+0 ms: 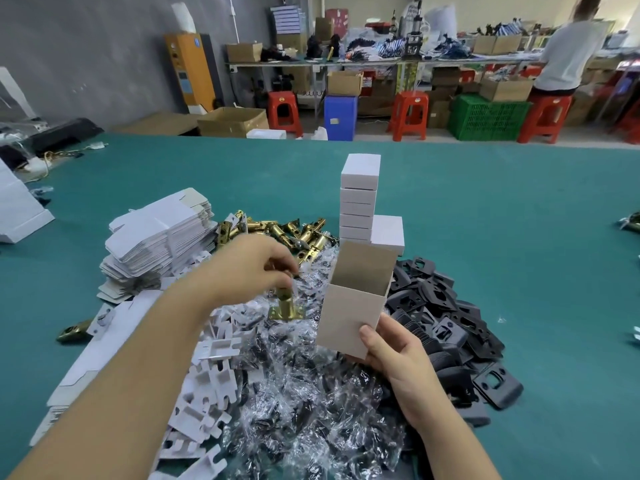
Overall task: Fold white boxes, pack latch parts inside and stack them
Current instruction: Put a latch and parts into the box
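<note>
My right hand grips a folded white box from below, its top flap standing open and the inside bare. My left hand pinches a brass latch part by its upper end, the square plate hanging down, just left of the box. Behind the box a tall stack of closed white boxes stands on the green table, with a shorter stack at its right.
Flat unfolded box blanks are piled at left. Loose brass latches lie behind my left hand. Black plates spread at right, plastic-bagged parts and white card inserts in front. A person works at a far bench.
</note>
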Demonstrator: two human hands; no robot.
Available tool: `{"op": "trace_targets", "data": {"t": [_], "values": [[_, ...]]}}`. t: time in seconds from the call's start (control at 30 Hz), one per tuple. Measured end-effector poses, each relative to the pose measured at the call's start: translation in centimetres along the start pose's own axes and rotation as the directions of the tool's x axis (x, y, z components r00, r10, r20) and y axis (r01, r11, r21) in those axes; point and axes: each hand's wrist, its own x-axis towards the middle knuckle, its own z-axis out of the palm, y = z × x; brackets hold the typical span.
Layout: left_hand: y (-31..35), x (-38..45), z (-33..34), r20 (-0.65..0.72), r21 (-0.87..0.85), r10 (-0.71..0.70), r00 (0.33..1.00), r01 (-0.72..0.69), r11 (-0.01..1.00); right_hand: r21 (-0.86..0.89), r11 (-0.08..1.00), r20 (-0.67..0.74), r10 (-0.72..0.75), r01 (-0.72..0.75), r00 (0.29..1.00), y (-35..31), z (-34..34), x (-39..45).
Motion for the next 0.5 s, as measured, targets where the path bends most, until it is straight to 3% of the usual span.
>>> {"op": "trace_targets", "data": {"t": [0.17,0.27,0.37,0.5], "values": [[1.4,-3.5,-5.7,-0.383,-0.161,0.070,0.921,-0.141,0.977,0.002,1.000,0.047,0.009,-0.009,0.999,0.0,0.0,0.0],[3.3,-4.4,-6.5,-0.508,-0.361,0.112,0.854,-0.329,0.873,-0.018,1.000,0.044,0.014,-0.013,0.999,0.1,0.1,0.0],[5.2,-3.4,-4.7,-0.544,-0.459,0.118,0.831,-0.412,0.787,-0.033,0.999,0.023,0.024,-0.023,0.999,0.1,0.1,0.1],[5.5,-1.4,-1.0,-0.462,-0.468,0.108,0.880,-0.345,0.814,-0.020,1.000,0.028,0.012,-0.012,1.000,0.2,0.1,0.1]]}}
